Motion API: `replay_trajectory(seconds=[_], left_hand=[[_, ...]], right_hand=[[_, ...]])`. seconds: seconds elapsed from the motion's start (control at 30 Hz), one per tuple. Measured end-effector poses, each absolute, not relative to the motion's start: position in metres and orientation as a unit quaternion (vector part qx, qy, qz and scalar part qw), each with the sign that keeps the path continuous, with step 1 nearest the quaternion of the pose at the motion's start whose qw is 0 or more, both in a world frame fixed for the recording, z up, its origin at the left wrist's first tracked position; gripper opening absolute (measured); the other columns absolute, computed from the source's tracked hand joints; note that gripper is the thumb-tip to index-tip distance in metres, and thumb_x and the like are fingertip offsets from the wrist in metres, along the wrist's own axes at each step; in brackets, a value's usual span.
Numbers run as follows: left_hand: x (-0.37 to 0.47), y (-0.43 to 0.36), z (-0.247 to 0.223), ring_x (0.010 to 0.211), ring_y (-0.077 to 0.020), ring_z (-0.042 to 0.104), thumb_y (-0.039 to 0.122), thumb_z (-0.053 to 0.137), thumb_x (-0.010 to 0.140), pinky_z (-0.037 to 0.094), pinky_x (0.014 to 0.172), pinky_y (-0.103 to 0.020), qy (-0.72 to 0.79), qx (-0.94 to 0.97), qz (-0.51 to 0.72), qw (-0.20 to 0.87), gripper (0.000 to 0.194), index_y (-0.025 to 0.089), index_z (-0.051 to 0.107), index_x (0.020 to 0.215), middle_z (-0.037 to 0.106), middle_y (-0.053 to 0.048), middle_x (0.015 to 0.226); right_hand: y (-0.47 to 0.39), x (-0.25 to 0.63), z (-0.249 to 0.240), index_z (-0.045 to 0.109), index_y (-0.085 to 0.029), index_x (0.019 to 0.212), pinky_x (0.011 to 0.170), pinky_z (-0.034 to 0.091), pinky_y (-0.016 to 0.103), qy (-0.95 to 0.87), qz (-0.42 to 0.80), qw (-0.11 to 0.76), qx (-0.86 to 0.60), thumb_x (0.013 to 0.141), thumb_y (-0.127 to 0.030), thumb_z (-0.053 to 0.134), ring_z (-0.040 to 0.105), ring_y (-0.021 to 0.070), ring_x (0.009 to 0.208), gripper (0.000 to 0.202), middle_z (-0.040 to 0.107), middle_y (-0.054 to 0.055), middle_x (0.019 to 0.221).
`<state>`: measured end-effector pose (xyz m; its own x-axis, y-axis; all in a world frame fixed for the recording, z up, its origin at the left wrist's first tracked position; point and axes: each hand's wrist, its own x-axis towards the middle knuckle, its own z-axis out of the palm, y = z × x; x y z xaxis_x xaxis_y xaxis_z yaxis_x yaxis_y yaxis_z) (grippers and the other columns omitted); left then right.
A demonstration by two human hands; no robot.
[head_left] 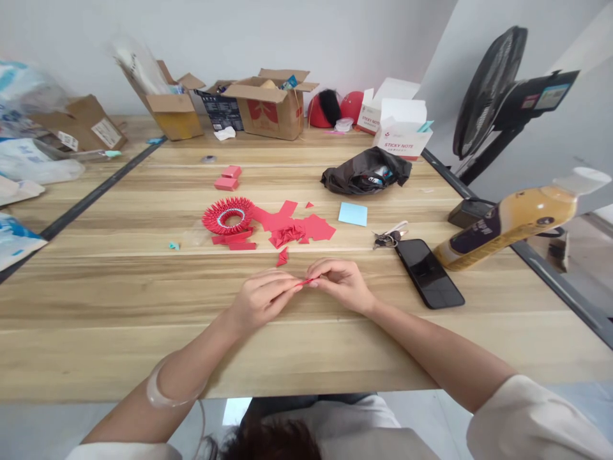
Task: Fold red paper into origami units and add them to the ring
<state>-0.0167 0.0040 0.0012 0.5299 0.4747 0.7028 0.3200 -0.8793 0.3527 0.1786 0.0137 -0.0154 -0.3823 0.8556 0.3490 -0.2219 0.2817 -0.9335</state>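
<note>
A small folded red paper (306,282) is pinched between my left hand (265,298) and my right hand (342,283), just above the wooden table (191,351). Right behind my hands lies a red folded piece (282,257). Farther back are a heap of red paper pieces (290,233) and loose red sheets (318,228). To their left stands a spiky red paper ring (228,216) with a light blue inner edge, beside red paper strips (239,243). Two stacks of red paper (227,183) sit behind the ring.
A phone (430,273), keys (387,239) and a tilted bottle (507,223) are on the right. Blue sticky notes (353,214) and a black bag (366,171) lie behind. Open boxes (272,112) line the wall, and a fan (491,92) stands back right.
</note>
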Motion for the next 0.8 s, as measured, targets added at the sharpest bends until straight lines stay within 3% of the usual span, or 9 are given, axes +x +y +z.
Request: replay_trajectory(seconds=[0.47,0.8], left_hand=[[-0.0163,0.0044,-0.0026,0.077,-0.0157,0.065,0.005,0.055,0.078,0.054,0.073,-0.029,0.235,0.869,0.42,0.114,0.023,0.015,0.063,0.098,0.07,-0.007,0.083],[-0.0138,0.0029,0.0032,0.068,-0.0143,0.065,0.004,0.06,0.073,0.054,0.066,-0.026,0.235,0.859,0.442,0.104,0.015,0.014,0.065,0.083,0.069,-0.005,0.074]], right_hand=[[0.0123,0.1779,-0.0136,0.065,-0.018,0.069,0.068,0.048,0.03,-0.607,0.556,0.491,-0.286,0.069,-0.03,0.07,0.06,0.0157,0.07,0.013,0.065,0.005,0.073],[0.0124,0.1782,-0.0112,0.068,-0.017,0.073,0.071,0.049,0.031,-0.605,0.573,0.481,-0.272,0.07,-0.031,0.069,0.062,0.0166,0.075,0.014,0.067,0.006,0.078]])
